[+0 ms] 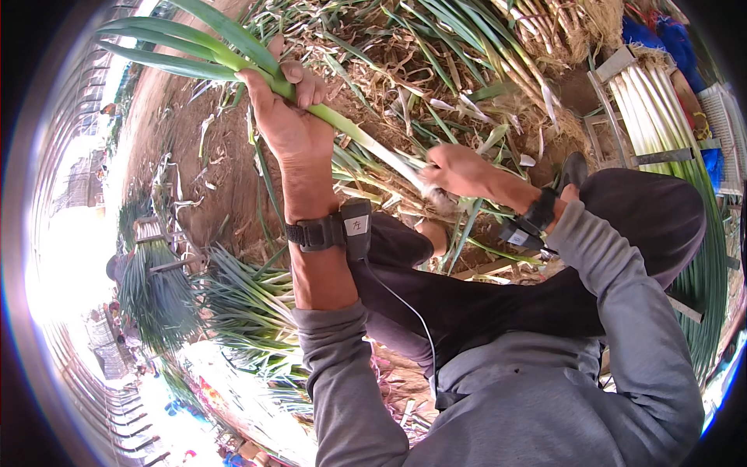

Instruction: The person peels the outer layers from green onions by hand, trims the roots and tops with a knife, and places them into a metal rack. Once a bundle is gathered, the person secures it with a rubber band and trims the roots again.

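A long green onion (354, 132) slants across the view, its green leaves at the upper left and its white root end at the lower right. My left hand (292, 117) is wrapped round the green part of the stalk, just below where the leaves fan out. At the white end, my right hand (463, 171) is closed with its fingers against the stalk near the roots. Some motion blur there hides exactly what the fingertips pinch. Wristbands with small dark boxes sit on both of my wrists.
Peeled leaves and husks (389, 86) litter the dirt floor. Unpeeled onions with dry roots (537, 31) lie at the upper right. Cleaned white-stemmed onions (650, 101) rest in a metal frame (607, 117) on the right. More onions (257, 300) and another bundle (159, 280) lie at left.
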Demonstrator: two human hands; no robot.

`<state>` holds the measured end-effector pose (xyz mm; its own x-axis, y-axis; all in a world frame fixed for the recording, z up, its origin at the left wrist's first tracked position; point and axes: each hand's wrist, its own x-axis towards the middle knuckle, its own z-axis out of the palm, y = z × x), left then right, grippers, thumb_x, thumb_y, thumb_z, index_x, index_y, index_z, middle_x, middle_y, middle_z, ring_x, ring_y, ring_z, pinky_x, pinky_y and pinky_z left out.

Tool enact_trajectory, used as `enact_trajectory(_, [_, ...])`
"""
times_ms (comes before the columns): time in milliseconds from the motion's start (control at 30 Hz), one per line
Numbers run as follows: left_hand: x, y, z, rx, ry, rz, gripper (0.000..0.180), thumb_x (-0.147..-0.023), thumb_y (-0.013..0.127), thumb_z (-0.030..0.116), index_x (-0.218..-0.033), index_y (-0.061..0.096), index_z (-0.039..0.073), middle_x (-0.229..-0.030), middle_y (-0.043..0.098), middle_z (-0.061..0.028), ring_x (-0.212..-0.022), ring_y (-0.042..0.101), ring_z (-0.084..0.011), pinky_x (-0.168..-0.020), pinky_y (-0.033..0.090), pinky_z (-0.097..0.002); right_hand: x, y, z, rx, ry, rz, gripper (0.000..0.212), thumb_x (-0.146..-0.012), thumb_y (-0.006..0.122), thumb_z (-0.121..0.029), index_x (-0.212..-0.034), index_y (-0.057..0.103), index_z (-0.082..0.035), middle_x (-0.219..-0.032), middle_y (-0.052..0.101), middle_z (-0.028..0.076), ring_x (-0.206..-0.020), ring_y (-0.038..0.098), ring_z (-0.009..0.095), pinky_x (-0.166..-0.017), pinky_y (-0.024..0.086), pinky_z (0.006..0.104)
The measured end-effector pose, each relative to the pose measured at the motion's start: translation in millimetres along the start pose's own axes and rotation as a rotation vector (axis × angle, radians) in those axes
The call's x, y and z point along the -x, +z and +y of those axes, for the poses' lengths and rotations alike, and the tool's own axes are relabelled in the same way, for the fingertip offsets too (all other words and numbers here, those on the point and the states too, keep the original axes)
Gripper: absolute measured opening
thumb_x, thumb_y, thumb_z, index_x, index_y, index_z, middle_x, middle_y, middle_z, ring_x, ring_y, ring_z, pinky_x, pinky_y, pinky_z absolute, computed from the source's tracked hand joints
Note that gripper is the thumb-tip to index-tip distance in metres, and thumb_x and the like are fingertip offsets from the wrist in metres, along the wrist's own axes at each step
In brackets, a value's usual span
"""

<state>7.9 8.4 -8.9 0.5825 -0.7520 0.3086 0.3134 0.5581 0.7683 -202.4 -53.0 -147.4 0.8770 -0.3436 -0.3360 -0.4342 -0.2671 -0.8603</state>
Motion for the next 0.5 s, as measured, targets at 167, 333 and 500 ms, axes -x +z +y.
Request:
enact_trajectory(167, [9.6,4.8,7.1,-0.282,0.111,0.218,0.068,-0.105,0.039,0.056,-0.136,0.048,-0.004,-0.075,0.050,0.0002,-0.055,0.038,-0.0087,-0.055,0.036,-0.0276,20.8,32.8,65.9,0.559,-0.042,0.236,0.013,-0.085,0.064,-0.014,-0.079,0.065,-0.002,-0.075,0.068,0.020,-0.070,0.068,0.035,-0.066,0.054,0.0463])
enact_trajectory(333, [19.6,20.8,-11.5,-0.374,0.038,0.321,0.067,-0.104,0.040,0.057,-0.132,0.053,-0.003,-0.071,0.048,-0.0022,-0.053,0.038,-0.0102,-0.050,0.036,-0.0285,29.8,44.8,116.3,0.708,0.034,0.183,0.016,-0.083,0.059,-0.015,-0.084,0.067,-0.001,-0.083,0.069,0.022,-0.080,0.070,0.042,-0.071,0.056,0.0506])
enact_trajectory(500, [39.6,12.1,11.0,-0.422,0.123,0.553,0.058,-0.103,0.040,0.060,-0.102,0.056,0.005,-0.071,0.049,0.0011,-0.052,0.037,-0.0091,-0.050,0.035,-0.0254,47.1,51.1,145.2,0.718,-0.130,0.201,0.016,-0.083,0.060,-0.015,-0.072,0.068,-0.006,-0.081,0.068,0.018,-0.070,0.065,0.039,-0.065,0.053,0.0512])
